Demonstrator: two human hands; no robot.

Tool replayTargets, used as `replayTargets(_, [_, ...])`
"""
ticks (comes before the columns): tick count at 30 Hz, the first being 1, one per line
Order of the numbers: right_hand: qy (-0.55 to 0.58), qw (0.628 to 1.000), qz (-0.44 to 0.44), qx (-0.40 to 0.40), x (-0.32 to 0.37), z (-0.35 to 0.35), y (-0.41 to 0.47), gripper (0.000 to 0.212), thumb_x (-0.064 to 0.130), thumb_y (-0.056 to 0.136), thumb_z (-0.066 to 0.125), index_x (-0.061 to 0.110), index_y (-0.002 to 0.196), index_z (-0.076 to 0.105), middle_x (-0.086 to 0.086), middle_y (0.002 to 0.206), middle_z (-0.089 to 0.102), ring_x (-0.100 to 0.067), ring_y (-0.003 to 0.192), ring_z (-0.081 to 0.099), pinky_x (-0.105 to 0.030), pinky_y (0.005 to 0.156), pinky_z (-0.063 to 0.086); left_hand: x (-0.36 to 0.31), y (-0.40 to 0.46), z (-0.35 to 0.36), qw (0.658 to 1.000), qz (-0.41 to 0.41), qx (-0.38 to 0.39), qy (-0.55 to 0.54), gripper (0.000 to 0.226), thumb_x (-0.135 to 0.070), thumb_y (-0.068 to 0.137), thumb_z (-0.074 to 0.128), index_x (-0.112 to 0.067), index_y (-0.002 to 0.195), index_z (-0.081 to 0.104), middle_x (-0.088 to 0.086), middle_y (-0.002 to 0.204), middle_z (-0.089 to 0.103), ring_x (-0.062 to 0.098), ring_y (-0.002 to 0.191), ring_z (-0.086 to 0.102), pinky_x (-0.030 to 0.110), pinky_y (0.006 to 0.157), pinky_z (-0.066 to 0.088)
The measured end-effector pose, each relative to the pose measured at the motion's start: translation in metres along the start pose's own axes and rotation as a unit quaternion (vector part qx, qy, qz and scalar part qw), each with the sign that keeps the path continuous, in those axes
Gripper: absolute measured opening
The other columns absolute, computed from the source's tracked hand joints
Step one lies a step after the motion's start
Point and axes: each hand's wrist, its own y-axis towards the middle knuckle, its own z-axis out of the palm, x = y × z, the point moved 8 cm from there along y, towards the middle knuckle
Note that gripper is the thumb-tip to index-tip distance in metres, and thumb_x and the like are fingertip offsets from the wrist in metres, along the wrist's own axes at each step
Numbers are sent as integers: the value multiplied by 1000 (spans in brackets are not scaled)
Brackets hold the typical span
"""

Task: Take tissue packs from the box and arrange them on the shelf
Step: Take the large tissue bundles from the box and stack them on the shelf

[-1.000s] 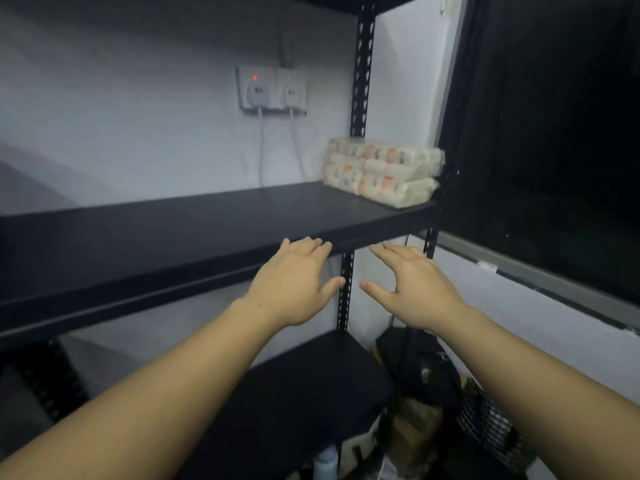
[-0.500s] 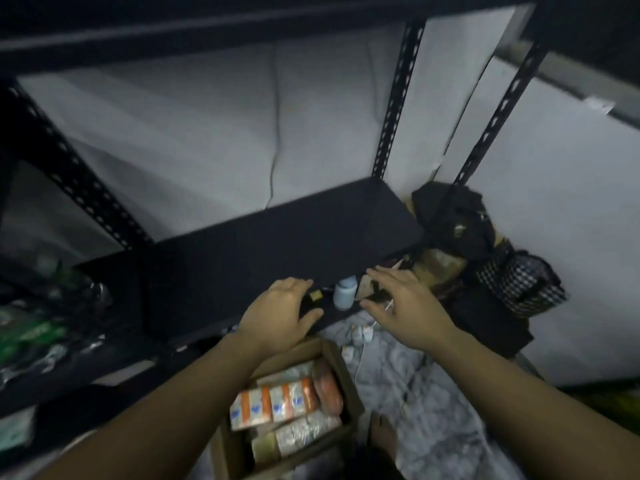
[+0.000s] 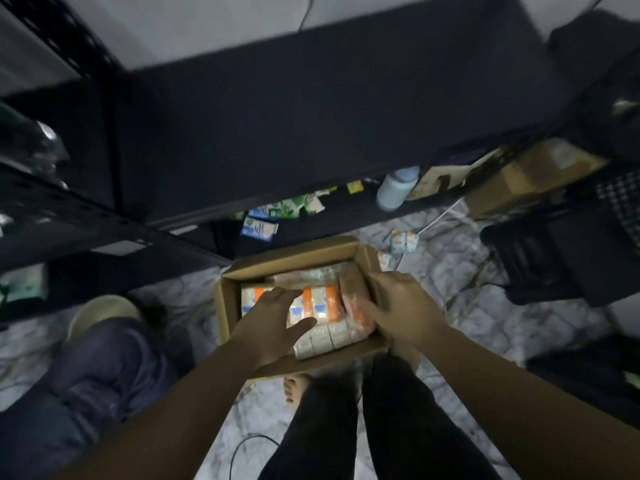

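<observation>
An open cardboard box (image 3: 294, 252) stands on the floor at my feet, below the black shelf (image 3: 311, 109). Inside lie several tissue packs (image 3: 318, 303), white with orange bands and wrapped in clear plastic. My left hand (image 3: 273, 323) reaches into the box with fingers spread over the left end of the top pack. My right hand (image 3: 401, 306) is at the box's right side, fingers extended down against the right end of the packs. Neither hand clearly grips a pack.
A white bottle (image 3: 394, 188), small cartons (image 3: 259, 228) and another cardboard box (image 3: 530, 174) sit under the shelf. A black bag (image 3: 554, 261) lies on the right. Someone's jeans-clad leg (image 3: 97, 368) is on the left. A cable (image 3: 242, 445) runs across the marble floor.
My view swung down from the upper shelf with stacked packs to the floor. Both hands dropped from the shelf edge into the box, onto the packs.
</observation>
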Motion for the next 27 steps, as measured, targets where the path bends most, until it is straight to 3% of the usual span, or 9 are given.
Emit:
replayTargets(6, [32, 996, 80, 13, -42, 89, 40, 59, 62, 83, 67, 23, 127, 62, -4, 113, 64, -26, 105, 61, -38, 84, 53, 55, 64, 70, 999, -12, 30, -15, 79, -58, 91, 68, -27, 157, 37, -2, 159, 40, 19, 148, 35, 34, 116, 36])
replayTargets(12, [11, 993, 103, -49, -70, 157, 64, 66, 66, 83, 69, 18, 126, 55, -7, 125, 59, -29, 110, 58, -34, 74, 46, 95, 133, 127, 999, 3, 35, -29, 94, -61, 80, 79, -36, 158, 33, -8, 164, 32, 17, 153, 25, 34, 120, 27])
replayTargets(16, [-11, 988, 100, -116, -73, 175, 73, 56, 57, 86, 69, 19, 123, 52, -7, 111, 62, -32, 99, 62, -41, 72, 57, 105, 166, 164, 996, 59, 42, 59, 115, -67, 63, 86, -37, 159, 29, -2, 166, 31, 22, 154, 22, 45, 127, 15])
replayTargets(19, [29, 984, 124, -122, -75, 178, 76, 51, 52, 83, 64, 21, 122, 54, -6, 111, 63, -33, 97, 64, -38, 71, 53, 108, 179, 177, 989, 75, 32, 125, 127, -65, 54, 89, -37, 159, 23, 1, 164, 32, 28, 154, 22, 57, 126, 9])
replayTargets(22, [84, 977, 151, -128, -78, 169, 74, 52, 43, 80, 72, 21, 125, 56, -5, 113, 64, -30, 102, 61, -32, 71, 40, 102, 183, 170, 983, 84, -11, 161, 111, -61, 57, 84, -38, 152, 34, 1, 149, 49, 30, 140, 40, 53, 121, 22])
replayTargets(24, [130, 968, 165, -138, -77, 156, 70, 53, 38, 79, 76, 26, 125, 55, 2, 111, 64, -22, 102, 60, -30, 75, 39, 100, 180, 158, 986, 83, -32, 143, 100, -55, 59, 78, -36, 149, 40, 1, 142, 55, 30, 131, 46, 49, 114, 33])
replayTargets(27, [173, 958, 173, -150, -68, 125, 60, 54, 32, 76, 79, 30, 124, 54, 10, 99, 62, -13, 91, 57, -29, 76, 41, 98, 166, 131, 992, 69, -57, 94, 103, -58, 57, 83, -30, 148, 45, 4, 141, 55, 33, 127, 50, 50, 110, 38])
